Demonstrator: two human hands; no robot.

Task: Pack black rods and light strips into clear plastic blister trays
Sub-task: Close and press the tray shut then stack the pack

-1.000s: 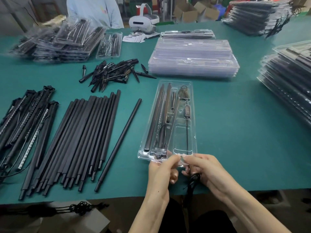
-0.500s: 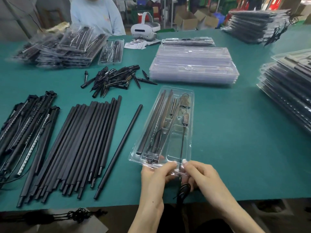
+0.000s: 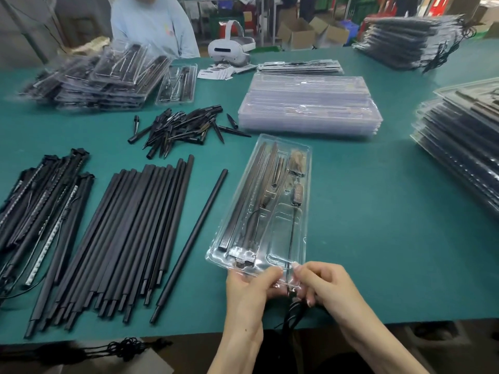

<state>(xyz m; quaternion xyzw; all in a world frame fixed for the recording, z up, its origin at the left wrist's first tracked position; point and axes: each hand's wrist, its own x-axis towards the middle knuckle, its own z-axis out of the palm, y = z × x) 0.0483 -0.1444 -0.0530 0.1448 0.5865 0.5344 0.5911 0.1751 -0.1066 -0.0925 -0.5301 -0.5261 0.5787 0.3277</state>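
Both hands pinch the blister tray's [image 3: 260, 206] near edge: left hand [image 3: 249, 295] and right hand [image 3: 324, 288] thumbs on top, the cable [image 3: 291, 238] running between them.

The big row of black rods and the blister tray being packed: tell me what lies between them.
In the head view, one single black rod lies alone on the green table, between the rod row and the blister tray.

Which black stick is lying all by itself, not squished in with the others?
The single black rod, lying slanted on the green table between the big rod bundle and the clear tray. The others lie pressed side by side; this one touches none.
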